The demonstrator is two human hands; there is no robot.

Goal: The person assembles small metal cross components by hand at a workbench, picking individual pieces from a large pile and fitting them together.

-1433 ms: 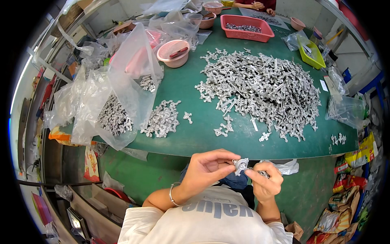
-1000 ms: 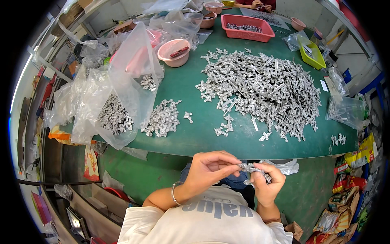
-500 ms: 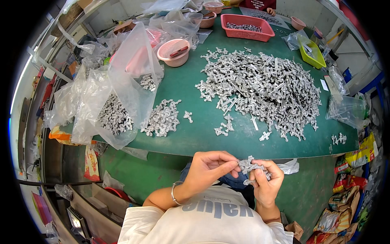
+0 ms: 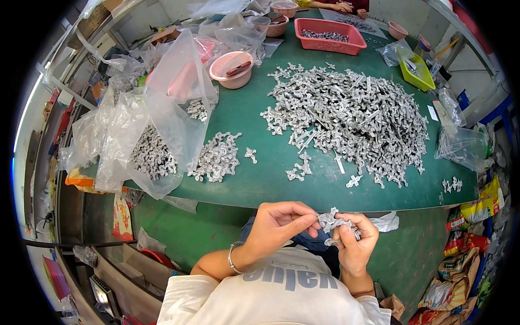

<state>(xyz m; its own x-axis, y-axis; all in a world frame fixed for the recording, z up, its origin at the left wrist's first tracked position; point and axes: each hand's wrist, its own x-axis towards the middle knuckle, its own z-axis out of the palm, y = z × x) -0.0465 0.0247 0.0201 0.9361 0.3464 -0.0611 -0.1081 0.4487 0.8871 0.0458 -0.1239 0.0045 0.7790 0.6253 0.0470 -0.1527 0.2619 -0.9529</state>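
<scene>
Below the table's near edge, my left hand [image 4: 280, 226] and my right hand [image 4: 355, 242] meet over my lap, both pinching a small grey metal cast piece [image 4: 331, 221]. The left fingertips grip its left end; the right fist wraps the rest, so most of it is hidden. A big heap of the same grey metal pieces [image 4: 352, 116] covers the right half of the green table [image 4: 260, 184]. A smaller pile [image 4: 218, 157] lies to the left, beside a clear plastic bag [image 4: 157, 124] holding more pieces.
A pink bowl [image 4: 233, 69], a red tray [image 4: 329, 36] and a yellow-green tray [image 4: 415, 67] stand at the back. More clear bags [image 4: 460, 146] lie at the right edge. Another person's hands [image 4: 346, 7] work at the far end. Packets and bags crowd the floor at right.
My hands have stayed together over my lap. The fingers have shifted slightly on the metal piece, and the right hand has closed further around it.
</scene>
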